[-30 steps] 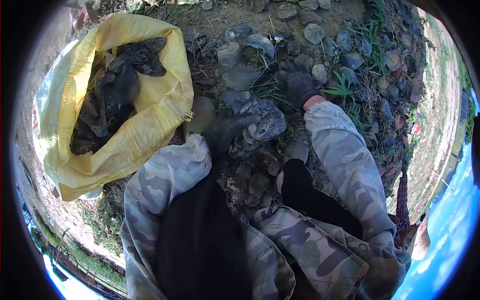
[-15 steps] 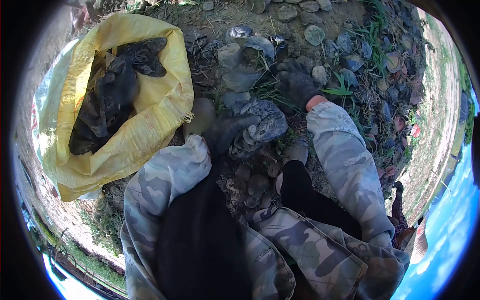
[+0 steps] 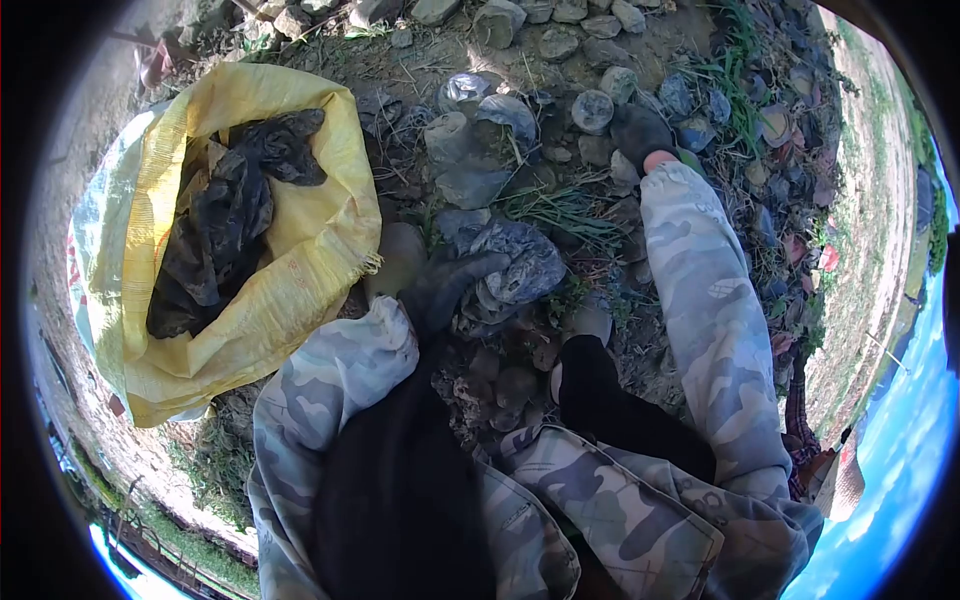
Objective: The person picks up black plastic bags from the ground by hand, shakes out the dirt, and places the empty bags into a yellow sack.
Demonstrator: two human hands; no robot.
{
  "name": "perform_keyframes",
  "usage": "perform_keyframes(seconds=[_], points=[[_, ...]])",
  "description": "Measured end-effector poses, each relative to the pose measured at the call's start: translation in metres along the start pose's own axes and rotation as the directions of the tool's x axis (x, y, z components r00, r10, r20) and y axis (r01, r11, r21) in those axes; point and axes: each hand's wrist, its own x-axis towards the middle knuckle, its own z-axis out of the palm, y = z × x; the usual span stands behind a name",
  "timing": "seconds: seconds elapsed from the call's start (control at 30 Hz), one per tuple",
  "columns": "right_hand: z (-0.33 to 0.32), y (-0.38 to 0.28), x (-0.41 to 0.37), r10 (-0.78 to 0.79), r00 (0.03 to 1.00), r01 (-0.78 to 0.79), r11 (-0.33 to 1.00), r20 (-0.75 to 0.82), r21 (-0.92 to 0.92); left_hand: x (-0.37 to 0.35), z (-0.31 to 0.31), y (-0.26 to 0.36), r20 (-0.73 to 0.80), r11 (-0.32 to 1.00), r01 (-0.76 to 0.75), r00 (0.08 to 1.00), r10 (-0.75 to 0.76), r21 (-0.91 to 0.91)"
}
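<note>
My left hand, in a dark glove, is closed round the near side of a crumpled dark plastic bundle, low over the ground between my feet. Farther out to the right, my right hand, also dark-gloved, reaches down among stones and litter beside a round greyish piece; its fingers blend into the dark ground. A yellow woven sack lies open at the left with crumpled black plastic inside it.
Clear plastic pieces and a pale silvery scrap lie ahead of the bundle. Stones line the top edge. Grass grows between my hands. Part of another person shows at the lower right.
My right hand has moved forward and to the right, away from the grass, over the stones. My left hand keeps its hold on the bundle. The view has shifted slightly.
</note>
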Motion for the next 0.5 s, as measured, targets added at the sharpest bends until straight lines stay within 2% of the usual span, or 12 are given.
perform_keyframes(seconds=[0.03, 0.07, 0.1, 0.13, 0.2, 0.27, 0.3, 0.33, 0.37, 0.4, 0.47, 0.5], points=[[0.007, 0.004, 0.001, 0.004, 1.000, -0.004, 1.000, -0.003, 0.005, -0.001, 0.002, 0.009, -0.023, 0.997, 0.006, 1.000, -0.008, -0.076], [0.023, 0.013, 0.004, 0.078, 0.983, -0.061, 0.992, -0.167, 0.108, -0.002, 0.003, 0.016, -0.046, 0.988, 0.010, 0.999, -0.017, -0.152], [0.031, 0.016, 0.006, 0.165, 0.934, -0.098, 0.972, -0.319, 0.216, -0.002, 0.001, 0.012, -0.045, 0.989, 0.009, 0.999, -0.016, -0.149], [0.038, 0.019, 0.009, 0.165, 0.932, -0.098, 0.972, -0.322, 0.216, -0.002, -0.001, 0.006, -0.032, 0.994, 0.004, 0.999, -0.008, -0.110], [0.034, 0.014, 0.001, -0.042, 0.807, 0.269, 0.914, -0.589, 0.303, -0.004, 0.002, 0.017, -0.019, 0.997, -0.005, 1.000, 0.004, -0.075], [0.028, -0.002, -0.009, -0.082, 0.819, 0.306, 0.900, -0.568, 0.311, -0.007, 0.011, 0.043, -0.029, 0.983, 0.043, 0.998, -0.049, -0.176], [0.028, -0.007, -0.010, -0.124, 0.847, 0.313, 0.902, -0.517, 0.296, -0.003, 0.008, 0.027, -0.027, 0.983, 0.041, 0.999, -0.046, -0.177], [0.027, -0.011, -0.009, -0.165, 0.871, 0.322, 0.903, -0.463, 0.284, 0.002, 0.002, -0.001, -0.018, 0.992, 0.016, 1.000, -0.019, -0.122], [0.027, -0.012, -0.006, -0.163, 0.871, 0.321, 0.903, -0.464, 0.285, 0.005, 0.001, -0.001, -0.008, 0.998, -0.008, 1.000, 0.007, -0.065], [0.026, -0.014, -0.001, -0.094, 0.911, 0.246, 0.905, -0.402, 0.346, 0.004, -0.001, -0.001, -0.009, 0.998, -0.006, 1.000, 0.005, -0.062], [0.026, -0.018, 0.005, 0.040, 0.965, 0.083, 0.890, -0.258, 0.449, 0.000, -0.001, 0.007, -0.026, 0.937, -0.145, 0.987, 0.162, 0.317], [0.025, -0.022, 0.002, 0.041, 0.966, 0.082, 0.889, -0.255, 0.450, 0.000, 0.002, 0.016, -0.026, 0.938, -0.143, 0.987, 0.159, 0.316]])
